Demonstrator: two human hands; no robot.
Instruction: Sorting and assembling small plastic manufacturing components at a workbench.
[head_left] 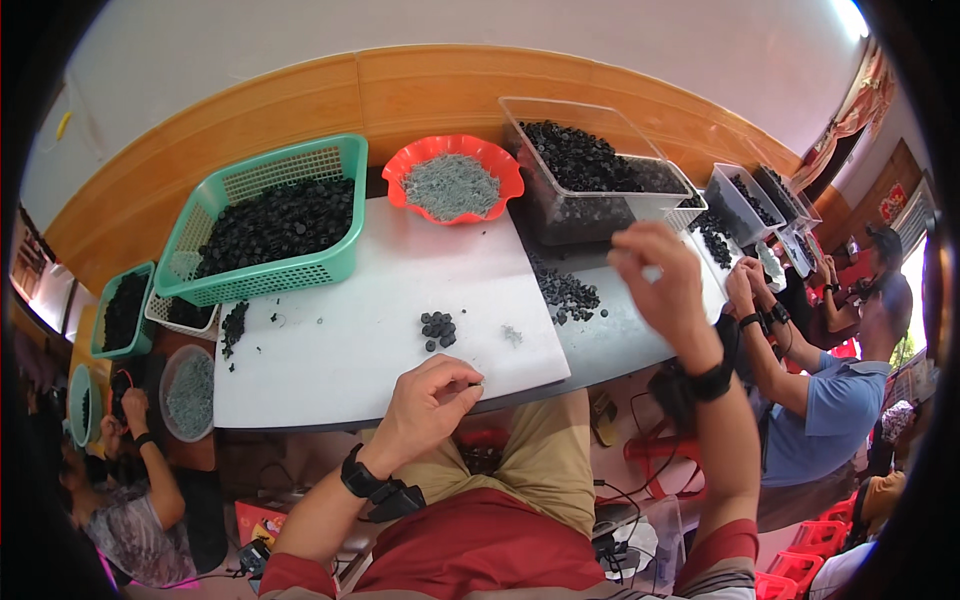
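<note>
Worktop, grey, partly covered by a white sheet; clock directions run from the middle of the view. A green basket of black parts stands at 10 o'clock, a clear bin, also of black parts, at 1, a red bowl of grey bits at 12. The right hand, at 3, is raised, fingers curled; whether its grip holds anything cannot be told. The left hand, at 7, pinches a tiny piece by the sheet's near edge. Beyond it lie a black cluster, at 8, and a smaller grey pile, between 4 and 5.
</note>
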